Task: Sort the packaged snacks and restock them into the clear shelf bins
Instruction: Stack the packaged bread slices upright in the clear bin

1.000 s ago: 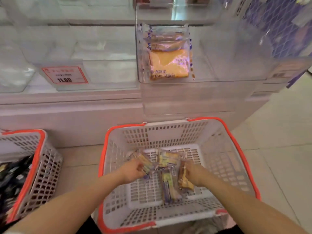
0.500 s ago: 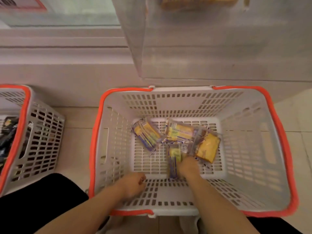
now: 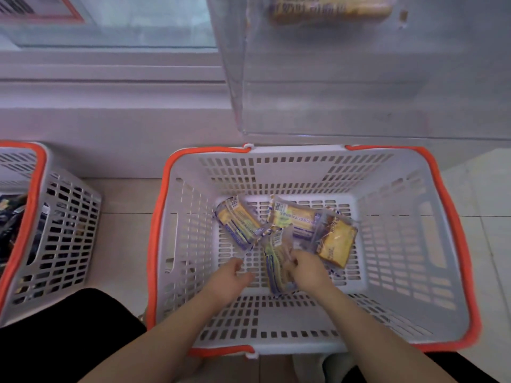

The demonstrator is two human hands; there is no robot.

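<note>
Four packs (image 3: 293, 222) lie in the basket (image 3: 442, 244) ahead of the hands; right hand (image 3: 307, 269) pinches one pack's edge, left hand (image 3: 229, 280) relaxed, empty. Slippery film could slide free when lifted.

The basket (image 3: 312, 172) is matt grey slotted plastic with a smooth orange plastic rim; the snack packets (image 3: 293, 219) are glossy, crinkled clear film; the shelf bin (image 3: 359, 87) is clear, slightly scuffed plastic; the floor (image 3: 127, 197) is smooth, faintly glossy tile
</note>
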